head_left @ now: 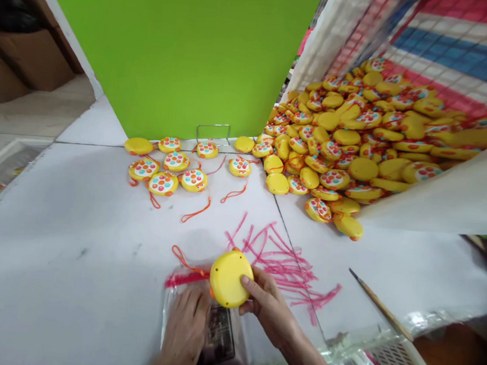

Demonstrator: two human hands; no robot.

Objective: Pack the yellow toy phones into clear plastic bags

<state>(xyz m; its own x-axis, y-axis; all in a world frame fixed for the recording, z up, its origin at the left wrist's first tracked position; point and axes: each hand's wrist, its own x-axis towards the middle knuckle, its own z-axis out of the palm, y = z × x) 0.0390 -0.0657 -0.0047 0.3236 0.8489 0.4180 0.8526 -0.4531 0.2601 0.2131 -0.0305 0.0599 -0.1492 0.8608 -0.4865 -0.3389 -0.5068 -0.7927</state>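
Observation:
My right hand [271, 308] grips a round yellow toy [231, 280] by its right edge, thumb on the plain back, which faces up and shows small screw holes. An orange strap loop [182, 258] trails from the toy to the left. Under the toy lies a clear plastic bag [237, 342] with a pink-red top strip and a dark printed label. My left hand [185, 324] rests on the bag's left part just below the strip, its fingers curled together on the plastic; the fingertips are partly hidden. The toy overlaps the strip's right end.
Several similar toys with coloured dots [163, 183] lie before a green panel [181, 54]. A large heap of them [330, 150] spills from a striped sack at right. Pink strips [283, 264] litter the table [71, 281]; a thin wooden-handled tool [381, 304] lies near the front edge.

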